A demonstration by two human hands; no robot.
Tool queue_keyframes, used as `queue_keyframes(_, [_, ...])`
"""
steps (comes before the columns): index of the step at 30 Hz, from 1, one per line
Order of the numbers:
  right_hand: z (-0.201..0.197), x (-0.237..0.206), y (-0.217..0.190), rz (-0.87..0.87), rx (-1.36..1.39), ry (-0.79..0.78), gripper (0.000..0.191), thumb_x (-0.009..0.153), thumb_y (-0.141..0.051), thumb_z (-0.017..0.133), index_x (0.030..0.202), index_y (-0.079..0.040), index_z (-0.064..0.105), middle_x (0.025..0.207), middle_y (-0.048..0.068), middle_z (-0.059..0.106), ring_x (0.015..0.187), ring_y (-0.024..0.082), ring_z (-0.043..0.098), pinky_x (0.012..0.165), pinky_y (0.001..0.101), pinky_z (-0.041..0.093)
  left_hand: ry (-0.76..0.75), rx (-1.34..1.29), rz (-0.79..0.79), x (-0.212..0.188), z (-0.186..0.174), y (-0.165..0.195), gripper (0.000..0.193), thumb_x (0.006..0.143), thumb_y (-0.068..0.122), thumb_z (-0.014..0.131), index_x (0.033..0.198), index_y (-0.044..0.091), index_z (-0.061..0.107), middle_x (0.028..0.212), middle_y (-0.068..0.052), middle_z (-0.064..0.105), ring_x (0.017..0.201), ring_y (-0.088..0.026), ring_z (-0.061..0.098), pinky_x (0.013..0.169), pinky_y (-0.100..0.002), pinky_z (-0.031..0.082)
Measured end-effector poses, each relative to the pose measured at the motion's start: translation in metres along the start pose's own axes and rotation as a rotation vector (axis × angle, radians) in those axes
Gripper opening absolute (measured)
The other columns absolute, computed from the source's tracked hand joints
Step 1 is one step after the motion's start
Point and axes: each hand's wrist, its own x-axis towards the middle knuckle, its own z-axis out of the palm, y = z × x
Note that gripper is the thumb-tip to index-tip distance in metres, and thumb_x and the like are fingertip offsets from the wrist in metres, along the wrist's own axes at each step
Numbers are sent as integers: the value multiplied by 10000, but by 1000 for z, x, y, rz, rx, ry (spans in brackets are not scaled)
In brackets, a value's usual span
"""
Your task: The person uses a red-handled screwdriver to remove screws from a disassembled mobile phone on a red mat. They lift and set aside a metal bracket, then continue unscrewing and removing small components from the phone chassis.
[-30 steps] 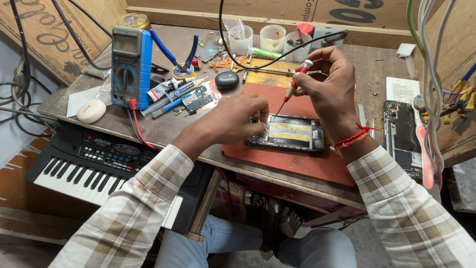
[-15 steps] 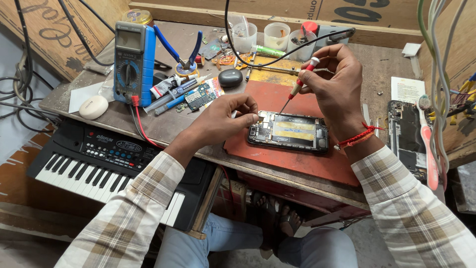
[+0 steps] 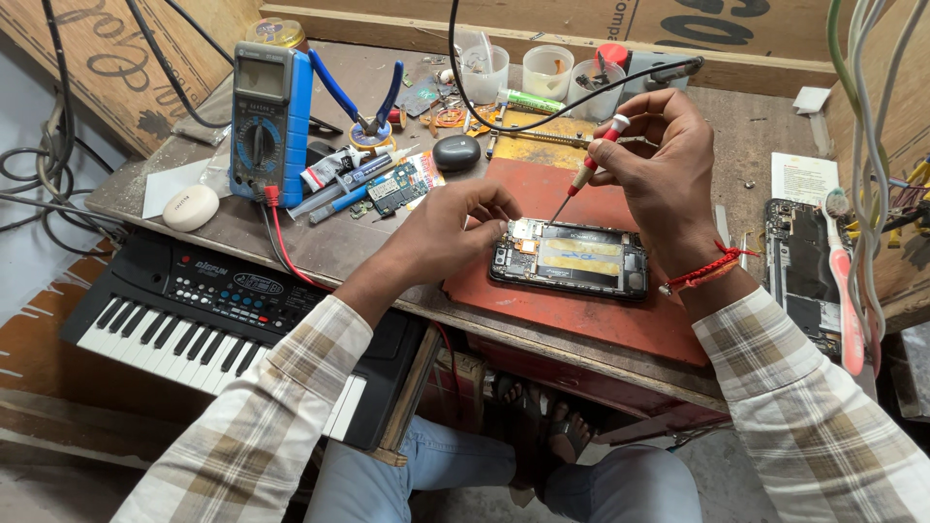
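Head camera is looking down: an opened phone is lying on a red mat. Left hand is curling its fingers against the phone's left end; right hand is pinching a red-handled screwdriver, tip touching the phone.

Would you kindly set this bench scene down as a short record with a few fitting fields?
Setting: cluttered wooden workbench seen from above
Work surface: red mat
Item in hand: opened phone, back off, lying flat on the mat
Left hand: fingers steady the phone's left end
Right hand: holds a small screwdriver, tip down at the phone's upper left
To the left: blue multimeter, blue-handled pliers, black keyboard
To the right: second opened phone
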Motion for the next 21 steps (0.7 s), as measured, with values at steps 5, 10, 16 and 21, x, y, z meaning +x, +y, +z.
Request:
queue_keyframes(5, [1, 1, 0, -21, -13, -12, 272, 953, 30, 727, 1146, 0, 536, 1022, 111, 674, 885, 156, 741, 701, 252, 682, 66, 171, -18, -3, -2, 8, 157, 849, 121, 711, 984, 62, 766, 915, -74, 786, 847, -169, 784, 841, -323, 605])
queue_keyframes(10, [1, 0, -4, -28, -35, -25, 259, 960, 19, 724, 1131, -6, 531, 1018, 105, 674, 892, 160, 748, 702, 256, 682, 21, 581, 164, 2, -5, 23, 74, 790, 146, 756, 830, 116, 810, 781, -72, 762, 746, -248, 731, 865, -403, 530])
queue_keyframes(16, [1, 1, -7, -32, -26, -30, 256, 958, 18, 726, 1122, -10, 532, 1011, 98, 669, 891, 159, 748, 701, 260, 680, -42, 879, 220, 20, 2, 38, 66, 703, 125, 772, 640, 143, 757, 659, -90, 718, 724, -281, 713, 943, -471, 434])
queue_keyframes(21, [0, 1, -7, -36, -7, -26, 262, 953, 23, 733, 1119, -8, 534, 1009, 97, 668, 890, 158, 743, 703, 263, 679, -75, 1017, 249, 29, 11, 46, 99, 678, 44, 750, 662, 137, 721, 666, -97, 710, 706, -286, 714, 857, -474, 439])
